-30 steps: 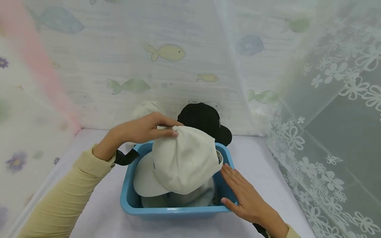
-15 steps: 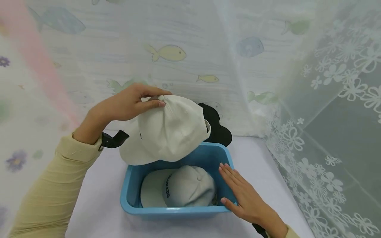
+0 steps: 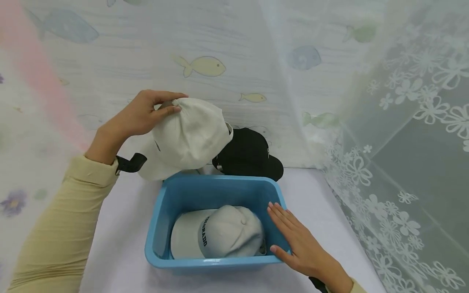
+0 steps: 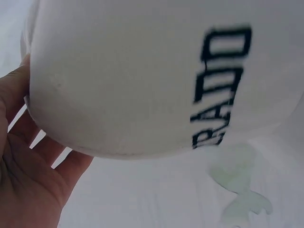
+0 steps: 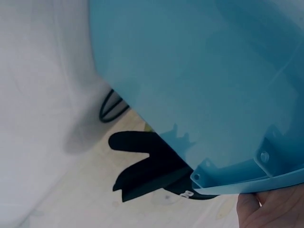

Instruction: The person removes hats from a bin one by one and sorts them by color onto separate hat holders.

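My left hand (image 3: 137, 114) pinches a white baseball cap (image 3: 190, 134) by the top of its crown, holding it up behind the far left rim of a blue plastic basin (image 3: 220, 182). Dark letters show on that cap's front in the left wrist view, where my fingers (image 4: 35, 156) lie along its edge. Inside the basin lies a second cap (image 3: 234, 230), pale with a grey-blue front and dark lettering, its brim to the left. My right hand (image 3: 302, 240) rests with straight fingers on the basin's right rim.
A black baseball cap (image 3: 243, 152) sits behind the basin, brim to the right. White cloth (image 3: 307, 195) covers the table. A fish-print curtain (image 3: 256, 61) hangs at the back and a sheer flowered one (image 3: 410, 195) at the right.
My left hand has lifted the white cap out of the basin and carried it up, back and left, uncovering the cap inside. My right hand has stayed at the rim.
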Available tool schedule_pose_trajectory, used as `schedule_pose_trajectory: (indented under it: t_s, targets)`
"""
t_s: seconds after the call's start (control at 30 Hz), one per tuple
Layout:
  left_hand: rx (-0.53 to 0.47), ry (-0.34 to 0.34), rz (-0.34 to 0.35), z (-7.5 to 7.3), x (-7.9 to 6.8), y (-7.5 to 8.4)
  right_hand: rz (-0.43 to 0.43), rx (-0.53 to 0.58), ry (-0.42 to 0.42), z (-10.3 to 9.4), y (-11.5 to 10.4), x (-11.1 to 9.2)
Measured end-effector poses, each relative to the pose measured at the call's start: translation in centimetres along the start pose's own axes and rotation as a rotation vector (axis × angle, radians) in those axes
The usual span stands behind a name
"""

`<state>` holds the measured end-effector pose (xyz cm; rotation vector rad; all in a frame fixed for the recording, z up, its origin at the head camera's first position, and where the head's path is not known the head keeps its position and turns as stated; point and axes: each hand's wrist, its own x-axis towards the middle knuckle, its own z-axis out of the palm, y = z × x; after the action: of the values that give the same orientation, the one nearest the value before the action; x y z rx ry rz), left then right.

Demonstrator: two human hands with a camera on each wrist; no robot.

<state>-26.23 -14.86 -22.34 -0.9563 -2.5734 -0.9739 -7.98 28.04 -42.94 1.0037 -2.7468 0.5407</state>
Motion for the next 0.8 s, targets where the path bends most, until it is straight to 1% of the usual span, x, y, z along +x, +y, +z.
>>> schedule_pose_trajectory:
  t_s: [0.1,0.23,0.37,0.47,0.63,0.8]
  targets:
    - [0.017,-0.002,-0.028,0.3,0.1,-1.4,0.002,-0.005,0.003,0.0,0.0,0.0]
    - [0.015,-0.022,-0.059,1.6,0.2,-3.8,0.001,-0.008,0.008,-0.1,-0.1,-0.1]
    - [-0.017,-0.052,-0.079,3.0,0.1,-5.9,-0.006,0.001,0.007,-0.1,-0.1,-0.2]
    - [-0.070,-0.066,-0.101,3.9,0.1,-7.2,-0.011,0.006,0.009,-0.2,-0.1,-0.2]
    - [-0.145,-0.074,-0.155,5.1,-0.1,-8.9,-0.005,0.015,0.006,-0.1,-0.3,-0.2]
    - [-0.216,-0.097,-0.213,6.1,-0.2,-9.6,-0.002,0.014,0.006,0.1,-0.6,-0.3]
